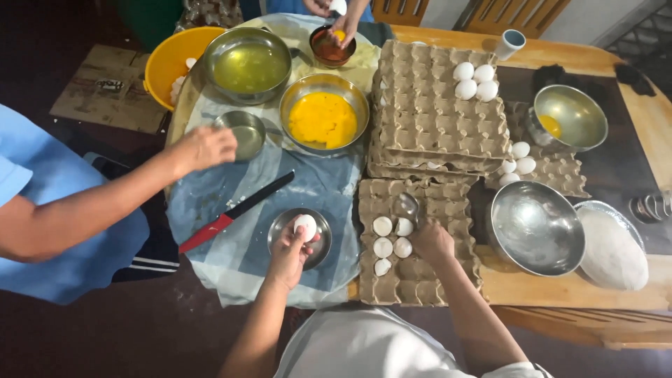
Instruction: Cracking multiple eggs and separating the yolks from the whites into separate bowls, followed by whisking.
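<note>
Gripped lightly in left hand (292,246) fingertips: white egg (305,225), over small steel bowl (301,236). Right hand (431,239) pinches shiny metal spoon (405,206) above grey cardboard egg tray (413,273). Shell likely fragile, smooth; hold around the middle.

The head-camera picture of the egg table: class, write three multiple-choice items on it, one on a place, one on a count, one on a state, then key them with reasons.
1. Where is the white egg in the person's left hand?
A. over the small steel dish
B. over the yellow tub
C. inside the cup

2. How many whole eggs lie at the far corner of the stacked egg trays?
A. one
B. four
C. nine

3. What is in the steel bowl beyond the red-handled knife?
A. nothing
B. flour
C. yellow beaten egg

Answers:
1 A, the hand holds the egg just above the dish.
2 B, four white eggs sit together there.
3 C, its contents are bright yellow liquid.
</note>
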